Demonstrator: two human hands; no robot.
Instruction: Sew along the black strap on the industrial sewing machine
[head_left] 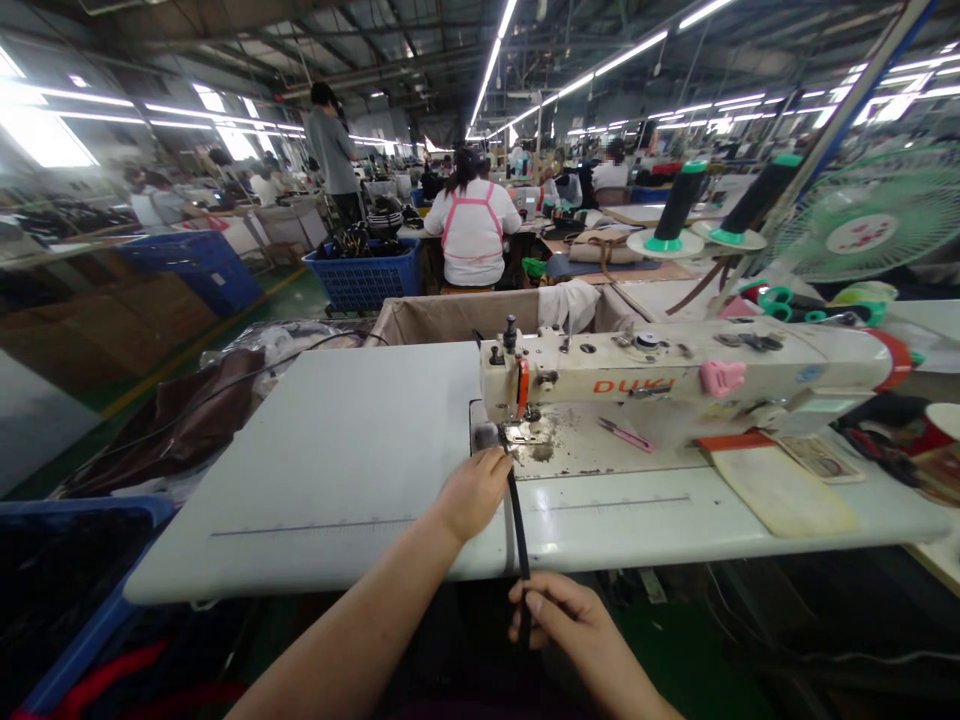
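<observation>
A narrow black strip (519, 520) runs from the needle area of a white sewing machine (570, 375) down over the table's front edge. My left hand (476, 490) lies at the needle plate, its fingers closed on the strip's upper end. Below the table edge, my right hand (559, 615) pinches the strip between thumb and fingers. Pink-handled snips (626, 435) rest on the machine bed, right of the needle. The strip's far end under the presser foot is hidden by my left fingers.
The white table (330, 440) extends left. A pale cloth pad (780, 490) lies at right. Behind stand a fabric-lined bin (450, 315), thread cones (679, 205) and a green fan (862, 225). A blue crate (142, 510) is at lower left. A seated person (472, 235) is ahead.
</observation>
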